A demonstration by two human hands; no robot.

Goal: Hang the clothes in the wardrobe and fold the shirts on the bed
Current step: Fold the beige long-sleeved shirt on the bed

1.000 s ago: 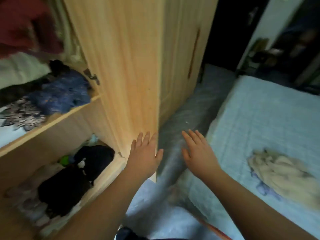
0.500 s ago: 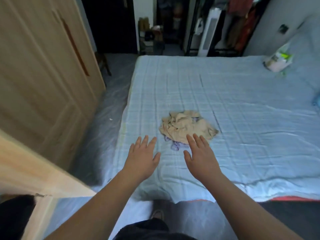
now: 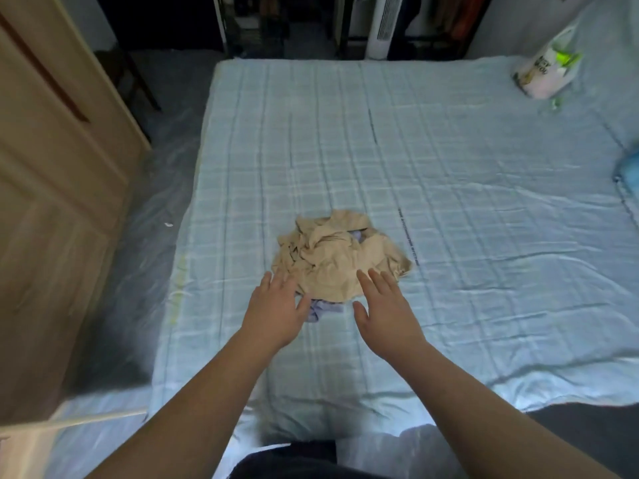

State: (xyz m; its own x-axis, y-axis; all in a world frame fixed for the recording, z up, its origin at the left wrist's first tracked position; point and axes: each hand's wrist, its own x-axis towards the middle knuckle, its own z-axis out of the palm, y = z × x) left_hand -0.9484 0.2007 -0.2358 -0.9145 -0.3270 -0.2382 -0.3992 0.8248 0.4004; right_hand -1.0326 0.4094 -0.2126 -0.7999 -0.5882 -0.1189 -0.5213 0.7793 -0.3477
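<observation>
Both hands reach for the crumpled beige garment (image 3: 339, 257) on the bed (image 3: 449, 188).
Left hand (image 3: 276, 311) and right hand (image 3: 387, 314) are spread, empty; the cloth looks light and limp, best pinched at an edge or collar.

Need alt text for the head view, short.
Both bare hands, left hand and right hand, reach open toward a crumpled beige garment on a light blue checked bed sheet. A wooden wardrobe stands at left.
</observation>
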